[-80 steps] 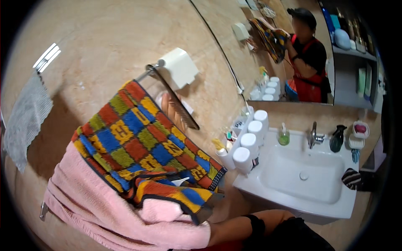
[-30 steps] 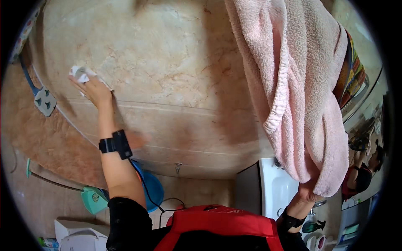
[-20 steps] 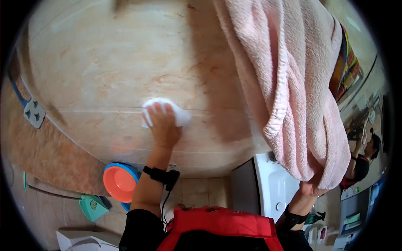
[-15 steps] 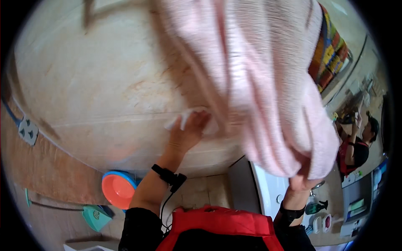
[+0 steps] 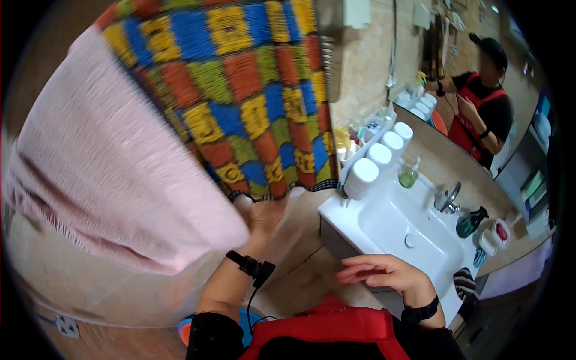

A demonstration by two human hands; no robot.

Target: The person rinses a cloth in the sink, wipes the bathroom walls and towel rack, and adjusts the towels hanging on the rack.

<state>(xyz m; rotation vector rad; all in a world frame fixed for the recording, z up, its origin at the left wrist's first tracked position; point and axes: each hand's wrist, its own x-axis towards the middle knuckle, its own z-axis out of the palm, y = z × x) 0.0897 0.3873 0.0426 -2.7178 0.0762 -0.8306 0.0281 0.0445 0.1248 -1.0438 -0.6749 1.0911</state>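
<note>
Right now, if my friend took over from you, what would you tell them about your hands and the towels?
Left hand: raised, fingers at the bottom edge of the checkered towel; whether it pinches the cloth is unclear.
Right hand: open and empty, hovering in front of the white sink.
Pink towel: hangs beside the checkered one, to its left.
White cups: lined up at the sink's back edge.
Done: both towels hang up.
Left: I'd guess straightening the checkered towel's edge.
</note>
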